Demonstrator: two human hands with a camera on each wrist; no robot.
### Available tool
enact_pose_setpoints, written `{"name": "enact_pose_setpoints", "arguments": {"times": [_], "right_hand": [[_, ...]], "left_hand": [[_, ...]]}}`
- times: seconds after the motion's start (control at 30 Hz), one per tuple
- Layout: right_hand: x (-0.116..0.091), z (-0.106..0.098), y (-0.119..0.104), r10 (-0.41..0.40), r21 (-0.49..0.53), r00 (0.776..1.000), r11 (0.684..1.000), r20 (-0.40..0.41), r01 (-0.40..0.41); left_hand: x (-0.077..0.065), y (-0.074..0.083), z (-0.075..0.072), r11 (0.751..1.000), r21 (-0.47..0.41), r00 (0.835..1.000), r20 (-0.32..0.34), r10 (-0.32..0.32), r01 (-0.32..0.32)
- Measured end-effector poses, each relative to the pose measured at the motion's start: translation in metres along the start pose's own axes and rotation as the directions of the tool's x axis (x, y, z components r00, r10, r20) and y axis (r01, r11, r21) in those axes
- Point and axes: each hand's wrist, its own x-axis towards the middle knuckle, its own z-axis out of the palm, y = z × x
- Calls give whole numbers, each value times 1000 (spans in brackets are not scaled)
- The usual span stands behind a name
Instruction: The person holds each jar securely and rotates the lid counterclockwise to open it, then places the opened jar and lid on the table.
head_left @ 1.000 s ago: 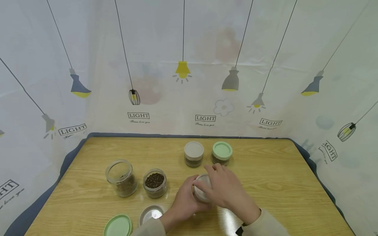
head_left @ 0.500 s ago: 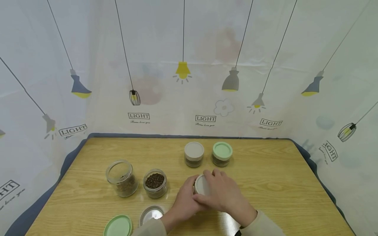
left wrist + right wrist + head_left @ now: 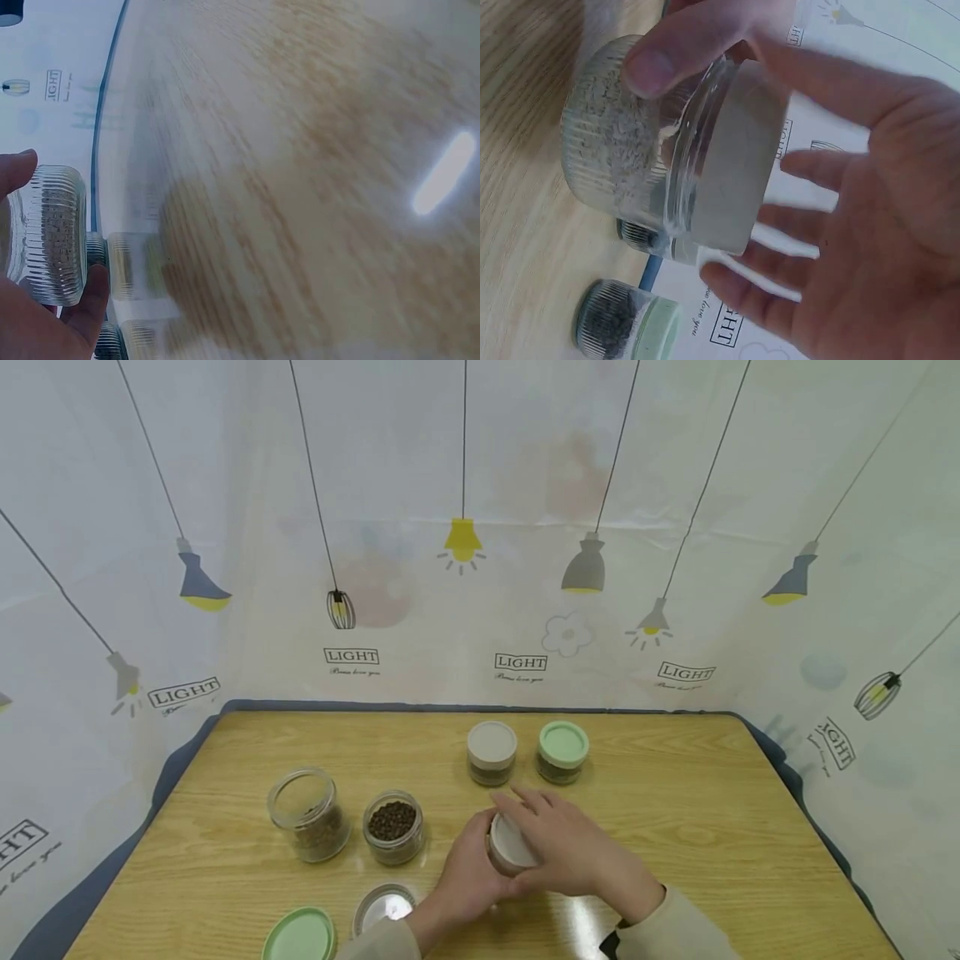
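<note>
My left hand (image 3: 472, 868) grips a ribbed glass jar (image 3: 60, 232) round its side, holding it above the table. Small pale grains show through the glass in the right wrist view, where the jar is tilted. A light grey lid (image 3: 739, 157) sits on the jar's mouth. Over that lid lies my right hand (image 3: 566, 847), its thumb on one side and its fingers round the far edge. To the left stand an open glass jar of dark brown peppercorn-like grains (image 3: 392, 821) and a larger open glass jar (image 3: 318, 822) with brownish contents.
Behind the hands stand a grey-lidded jar (image 3: 492, 752) and a green-lidded jar (image 3: 563, 750). A green lid (image 3: 300, 935) and a grey-rimmed lid (image 3: 384, 906) lie at the front left of the wooden table (image 3: 712, 827). A lamp-printed cloth (image 3: 420, 468) hangs around the back and sides.
My right hand has shifted about on the lid, its fingers first drawing nearer and then turning toward the far left edge. The left hand stays nearly still round the jar.
</note>
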Motion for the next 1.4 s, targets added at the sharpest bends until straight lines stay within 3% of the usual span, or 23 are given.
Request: {"name": "enact_pose_setpoints", "arguments": {"times": [0.1, 0.27, 0.43, 0.67, 0.9, 1.13, 1.27, 1.4], "right_hand": [[1, 1, -4, 86, -46, 993, 995, -75, -90], [3, 9, -11, 234, -120, 957, 959, -174, -256], [4, 14, -14, 264, -145, 950, 946, -167, -289], [4, 15, -14, 213, -160, 963, 958, -165, -240], [4, 8, -9, 86, -99, 991, 991, -99, -95], [4, 3, -2, -40, -48, 999, 998, -9, 40], [3, -1, -1, -77, -12, 996, 997, 38, 78], [2, -2, -2, -64, -21, 998, 998, 6, 64]], "left_hand": [[0, 1, 0, 999, -40, 1000, -6, 7, -7], [-1, 2, 0, 996, -84, 1000, 5, -6, 6], [-2, 2, -1, 999, -39, 1000, 4, 9, -9], [-1, 0, 1, 1000, -18, 1000, 12, -13, 13], [-1, -1, 1, 1000, 9, 1000, 10, -23, 23], [-4, -2, 3, 1000, 2, 1000, 10, 12, -12], [-5, -3, 4, 999, -29, 1000, 17, 13, -13], [-5, -4, 3, 999, -32, 999, 10, 37, -37]]}}
